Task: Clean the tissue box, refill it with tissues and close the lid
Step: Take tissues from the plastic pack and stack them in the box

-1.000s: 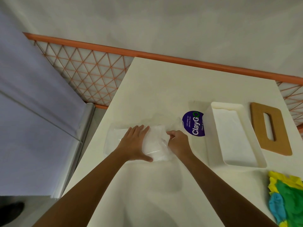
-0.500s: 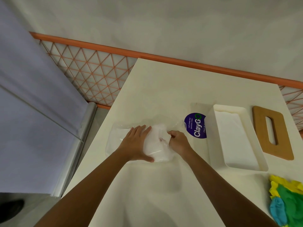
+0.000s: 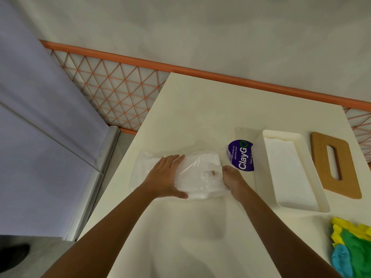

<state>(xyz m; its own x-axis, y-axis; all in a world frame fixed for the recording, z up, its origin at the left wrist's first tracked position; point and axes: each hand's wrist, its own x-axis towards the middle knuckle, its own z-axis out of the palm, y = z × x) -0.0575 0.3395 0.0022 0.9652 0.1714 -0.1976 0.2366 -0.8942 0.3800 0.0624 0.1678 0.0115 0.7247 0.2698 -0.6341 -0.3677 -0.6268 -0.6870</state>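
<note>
A pack of white tissues (image 3: 197,173) in clear plastic wrap lies on the cream table (image 3: 200,109). My left hand (image 3: 164,175) rests flat on its left part, fingers straight and thumb along the near edge. My right hand (image 3: 230,177) pinches the wrap at the pack's right end. The open white tissue box (image 3: 319,195) stands to the right with a white bottom showing inside. Its wooden lid (image 3: 321,157) with a slot lies flat beyond the box's right side.
A purple round ClayGo sticker (image 3: 242,155) sits on the table between pack and box. A yellow, green and blue duster (image 3: 353,251) lies at the near right. The table's left edge drops to the floor beside an orange lattice rail (image 3: 112,93).
Both hands stay on the tissue pack; my right hand has worked the wrap slightly at the right end. The view has shifted a little.
</note>
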